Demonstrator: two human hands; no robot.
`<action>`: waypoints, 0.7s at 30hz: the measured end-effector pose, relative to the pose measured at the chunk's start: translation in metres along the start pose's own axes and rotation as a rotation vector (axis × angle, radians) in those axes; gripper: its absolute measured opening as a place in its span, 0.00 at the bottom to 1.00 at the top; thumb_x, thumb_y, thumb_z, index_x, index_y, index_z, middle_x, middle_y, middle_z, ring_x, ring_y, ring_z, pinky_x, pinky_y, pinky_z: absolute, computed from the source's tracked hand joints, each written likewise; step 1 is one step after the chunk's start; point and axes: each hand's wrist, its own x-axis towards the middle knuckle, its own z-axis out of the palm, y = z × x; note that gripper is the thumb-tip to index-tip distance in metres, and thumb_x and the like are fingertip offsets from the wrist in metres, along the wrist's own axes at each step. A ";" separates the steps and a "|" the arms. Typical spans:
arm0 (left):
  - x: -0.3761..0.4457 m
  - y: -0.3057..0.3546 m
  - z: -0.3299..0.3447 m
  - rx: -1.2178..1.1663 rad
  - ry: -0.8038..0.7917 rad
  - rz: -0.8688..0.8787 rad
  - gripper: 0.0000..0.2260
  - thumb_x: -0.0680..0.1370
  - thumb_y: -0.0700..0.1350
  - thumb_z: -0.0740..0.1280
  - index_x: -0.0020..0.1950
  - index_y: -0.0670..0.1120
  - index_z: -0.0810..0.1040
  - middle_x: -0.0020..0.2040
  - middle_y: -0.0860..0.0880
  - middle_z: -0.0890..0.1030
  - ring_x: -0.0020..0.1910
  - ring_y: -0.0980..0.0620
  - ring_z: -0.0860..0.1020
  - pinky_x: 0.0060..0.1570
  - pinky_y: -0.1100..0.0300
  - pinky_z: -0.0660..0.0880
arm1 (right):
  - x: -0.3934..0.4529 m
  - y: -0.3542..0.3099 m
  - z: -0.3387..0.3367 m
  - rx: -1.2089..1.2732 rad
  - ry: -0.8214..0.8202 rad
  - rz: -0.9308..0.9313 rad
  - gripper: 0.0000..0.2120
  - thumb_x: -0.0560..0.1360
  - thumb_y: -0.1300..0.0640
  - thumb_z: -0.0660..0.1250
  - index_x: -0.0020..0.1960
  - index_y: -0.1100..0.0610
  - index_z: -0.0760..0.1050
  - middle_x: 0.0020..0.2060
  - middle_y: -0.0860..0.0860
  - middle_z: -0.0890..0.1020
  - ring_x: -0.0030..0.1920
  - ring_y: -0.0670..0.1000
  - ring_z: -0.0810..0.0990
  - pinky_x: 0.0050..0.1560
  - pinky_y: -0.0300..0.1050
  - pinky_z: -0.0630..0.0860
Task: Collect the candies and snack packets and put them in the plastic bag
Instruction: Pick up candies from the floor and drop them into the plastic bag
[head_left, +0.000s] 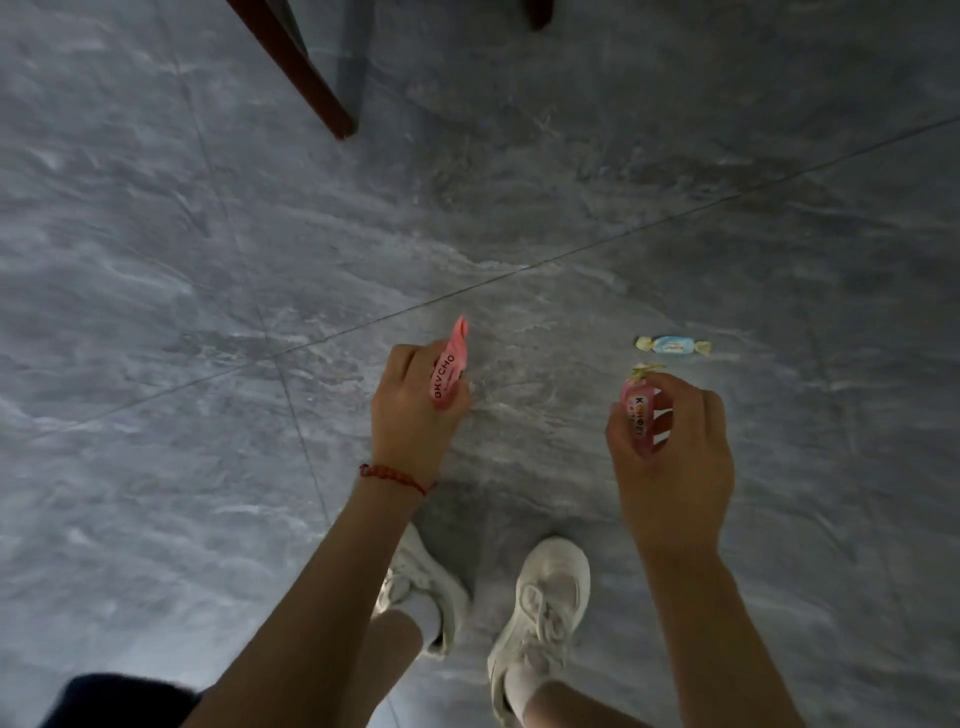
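Head view looks straight down on a grey marble-patterned tile floor (208, 260), a dark red chair leg (306, 73) at the top and white sneakers (545, 597) below. Left hand (415, 410) curls its fingers round a pink candy wrapper (449, 371), likely just lifted. Right hand (670, 447) pinches a pink wrapped candy (638, 410) between thumb and fingers. One blue wrapped candy (674, 345) lies on the floor just beyond it, uncollected. No plastic bag shows.

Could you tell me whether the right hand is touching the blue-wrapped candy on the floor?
Apart. In the head view, grey floor shows between the right hand and the blue-wrapped candy with yellow twisted ends.
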 end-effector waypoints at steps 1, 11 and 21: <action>-0.002 0.017 -0.019 0.004 0.004 0.018 0.15 0.69 0.47 0.64 0.51 0.40 0.79 0.43 0.44 0.76 0.36 0.59 0.69 0.36 0.72 0.67 | -0.001 -0.011 -0.018 -0.002 0.012 -0.011 0.14 0.69 0.61 0.71 0.54 0.58 0.75 0.46 0.55 0.76 0.37 0.48 0.73 0.37 0.43 0.71; -0.033 0.190 -0.191 0.108 -0.034 0.172 0.16 0.70 0.48 0.63 0.51 0.38 0.79 0.43 0.43 0.80 0.39 0.47 0.78 0.37 0.65 0.71 | -0.028 -0.119 -0.204 0.054 0.068 -0.062 0.13 0.69 0.61 0.72 0.52 0.58 0.75 0.44 0.56 0.76 0.35 0.54 0.78 0.35 0.43 0.72; -0.068 0.310 -0.291 0.084 -0.075 0.312 0.18 0.70 0.49 0.61 0.52 0.38 0.78 0.42 0.43 0.79 0.41 0.49 0.75 0.38 0.63 0.72 | -0.067 -0.156 -0.352 0.043 0.166 0.041 0.15 0.69 0.61 0.71 0.54 0.57 0.75 0.47 0.56 0.76 0.38 0.56 0.78 0.37 0.44 0.71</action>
